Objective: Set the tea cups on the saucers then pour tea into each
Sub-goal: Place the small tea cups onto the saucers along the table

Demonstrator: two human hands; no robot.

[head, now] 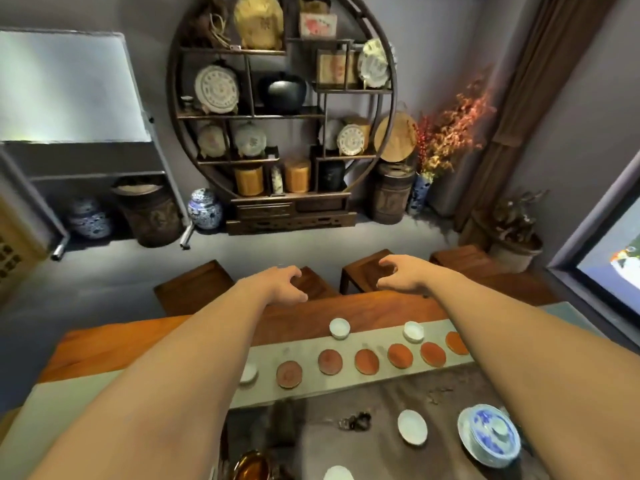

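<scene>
Both hands are hanging out past the far edge of the table, left hand (284, 284) and right hand (401, 277), fingers loosely curled and apart, gripping nothing — and the cups are sitting back toward the person, below the forearms. The right hand is looking nearer to the two white cups (339, 328) (413, 331) standing just beyond the row of reddish saucers (366, 362), which is running left to right along the pale runner (311, 393) — none carrying a cup yet.

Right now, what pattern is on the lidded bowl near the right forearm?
Blue-and-white painted porcelain lidded bowl, seen in the head view.
</scene>
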